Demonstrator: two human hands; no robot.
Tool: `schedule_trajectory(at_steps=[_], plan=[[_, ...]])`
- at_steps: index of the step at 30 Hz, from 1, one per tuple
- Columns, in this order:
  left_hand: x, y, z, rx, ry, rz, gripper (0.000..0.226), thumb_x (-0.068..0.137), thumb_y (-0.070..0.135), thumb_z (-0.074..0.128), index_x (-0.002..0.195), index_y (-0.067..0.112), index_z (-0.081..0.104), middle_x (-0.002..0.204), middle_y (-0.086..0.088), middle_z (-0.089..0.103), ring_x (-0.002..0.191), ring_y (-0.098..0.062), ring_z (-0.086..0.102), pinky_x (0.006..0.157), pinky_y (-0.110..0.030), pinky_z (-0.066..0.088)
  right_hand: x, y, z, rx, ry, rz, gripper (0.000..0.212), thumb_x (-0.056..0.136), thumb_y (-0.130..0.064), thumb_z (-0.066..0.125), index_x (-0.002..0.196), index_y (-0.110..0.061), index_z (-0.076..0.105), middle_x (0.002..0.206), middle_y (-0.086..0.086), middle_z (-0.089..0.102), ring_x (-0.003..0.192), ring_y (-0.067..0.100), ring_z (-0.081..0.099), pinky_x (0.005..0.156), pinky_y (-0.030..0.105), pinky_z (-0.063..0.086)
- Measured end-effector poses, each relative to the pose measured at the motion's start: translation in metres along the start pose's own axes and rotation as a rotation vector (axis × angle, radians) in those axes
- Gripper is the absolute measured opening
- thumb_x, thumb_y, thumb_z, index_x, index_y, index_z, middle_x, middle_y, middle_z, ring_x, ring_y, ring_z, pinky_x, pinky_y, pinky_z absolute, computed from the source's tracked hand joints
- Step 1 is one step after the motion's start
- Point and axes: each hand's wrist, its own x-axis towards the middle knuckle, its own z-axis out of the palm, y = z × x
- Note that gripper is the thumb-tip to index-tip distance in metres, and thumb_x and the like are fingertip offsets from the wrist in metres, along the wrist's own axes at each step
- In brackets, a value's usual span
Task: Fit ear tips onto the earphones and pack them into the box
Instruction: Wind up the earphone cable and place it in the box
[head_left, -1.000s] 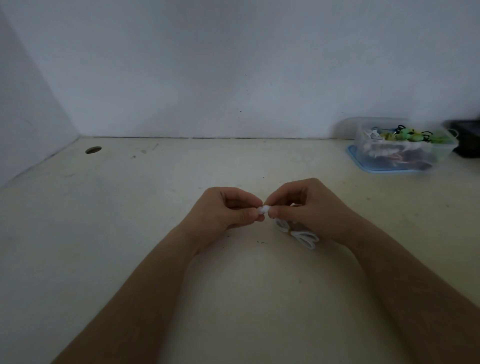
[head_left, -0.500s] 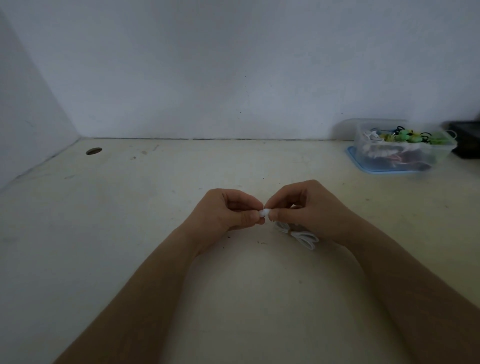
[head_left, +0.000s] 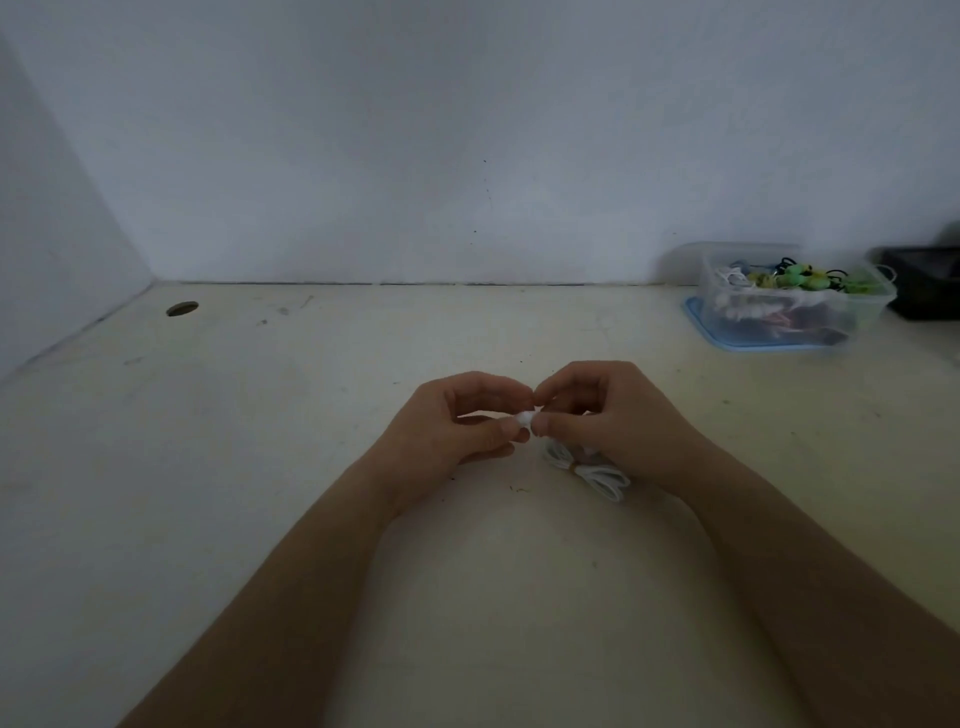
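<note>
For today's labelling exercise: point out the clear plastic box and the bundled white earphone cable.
clear plastic box (head_left: 862, 309), head view, its right-hand wall.
bundled white earphone cable (head_left: 602, 475), head view, loops beside its tie.

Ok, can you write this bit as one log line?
step: ear-tip fitting | left hand: pinches white piece | right hand: pinches same white piece | cable bundle: on table by right hand | box: back right

Bare hands (head_left: 457, 431); bare forearms (head_left: 291, 587)

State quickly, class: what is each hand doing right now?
Left hand: closed, pinching the small white piece.
Right hand: closed, pinching the same small white piece from the other side.
</note>
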Motion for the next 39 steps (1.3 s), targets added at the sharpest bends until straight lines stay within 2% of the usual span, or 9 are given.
schedule_trajectory(at_steps=[4,7,12,17,20,24,27,35,39], plan=[[0.001,-0.002,0.005,0.082,0.035,0.026,0.017,0.086,0.005,0.073,0.102,0.011,0.074,0.099,-0.005,0.076,0.087,-0.020,0.073,0.076,-0.027,0.057,0.001,0.006,-0.002,-0.172,0.095,-0.003,0.013,0.078,-0.033,0.081,0.086,-0.024,0.074,0.076,-0.008,0.074,0.068,0.003,0.068,0.068,0.021,0.056],[0.001,-0.005,0.008,0.350,0.106,0.091,0.013,0.087,0.012,0.072,0.097,0.020,0.076,0.095,0.006,0.076,0.082,-0.013,0.072,0.076,-0.028,0.059,0.000,0.005,-0.013,-0.282,0.113,0.046,0.005,0.086,-0.035,0.072,0.089,-0.031,0.073,0.083,-0.015,0.071,0.071,-0.001,0.066,0.069,0.022,0.052],[0.002,-0.012,0.016,0.652,0.131,0.146,0.031,0.082,0.014,0.069,0.106,0.032,0.073,0.104,0.017,0.070,0.082,-0.001,0.067,0.075,-0.017,0.054,-0.009,-0.006,-0.030,-0.550,-0.130,0.282,0.053,0.068,-0.060,0.080,0.111,-0.035,0.060,0.100,-0.012,0.061,0.084,0.002,0.058,0.069,0.020,0.044],[0.002,-0.015,0.025,0.807,0.053,0.148,0.056,0.073,0.028,0.078,0.127,0.032,0.060,0.114,0.010,0.061,0.081,-0.003,0.059,0.073,-0.017,0.047,-0.015,-0.013,-0.017,-0.675,-0.193,0.264,0.052,0.068,-0.045,0.085,0.112,-0.028,0.062,0.095,-0.011,0.061,0.077,0.002,0.058,0.070,0.025,0.053],[0.005,-0.015,0.034,0.917,0.088,0.174,0.043,0.079,0.031,0.076,0.120,0.029,0.065,0.107,0.007,0.063,0.079,-0.005,0.055,0.072,-0.013,0.041,-0.014,-0.012,-0.009,-0.669,-0.147,0.202,0.031,0.078,-0.035,0.077,0.105,-0.023,0.068,0.097,-0.006,0.065,0.079,0.007,0.060,0.076,0.024,0.053],[0.010,-0.009,0.042,0.842,0.115,0.151,0.015,0.081,0.022,0.073,0.095,0.028,0.074,0.091,0.009,0.071,0.073,0.000,0.062,0.068,-0.013,0.047,-0.015,-0.011,-0.019,-0.567,-0.086,0.185,0.025,0.078,-0.030,0.079,0.099,-0.019,0.076,0.086,-0.007,0.068,0.075,0.004,0.062,0.065,0.013,0.047],[0.018,0.006,0.052,0.732,0.149,0.122,0.005,0.082,0.026,0.076,0.086,0.028,0.075,0.084,0.013,0.073,0.072,0.007,0.065,0.065,-0.009,0.048,-0.017,-0.011,-0.042,-0.441,0.022,0.165,0.024,0.074,-0.031,0.085,0.094,-0.023,0.076,0.082,-0.008,0.072,0.072,0.003,0.066,0.069,0.020,0.056],[0.093,0.065,0.112,0.678,0.207,0.343,0.007,0.078,0.025,0.082,0.079,0.021,0.076,0.077,0.010,0.072,0.068,0.002,0.064,0.060,-0.006,0.043,-0.015,-0.023,-0.134,-0.182,0.245,0.137,0.012,0.084,-0.011,0.077,0.096,-0.013,0.075,0.085,0.004,0.076,0.073,0.015,0.067,0.068,0.026,0.056],[0.149,0.083,0.152,0.719,0.184,0.459,0.006,0.082,0.018,0.077,0.078,0.021,0.074,0.075,0.011,0.069,0.065,0.004,0.059,0.060,-0.005,0.042,0.000,-0.017,-0.196,-0.187,0.344,0.110,0.012,0.082,-0.008,0.078,0.092,-0.015,0.078,0.086,0.001,0.077,0.082,0.015,0.072,0.079,0.030,0.057]])
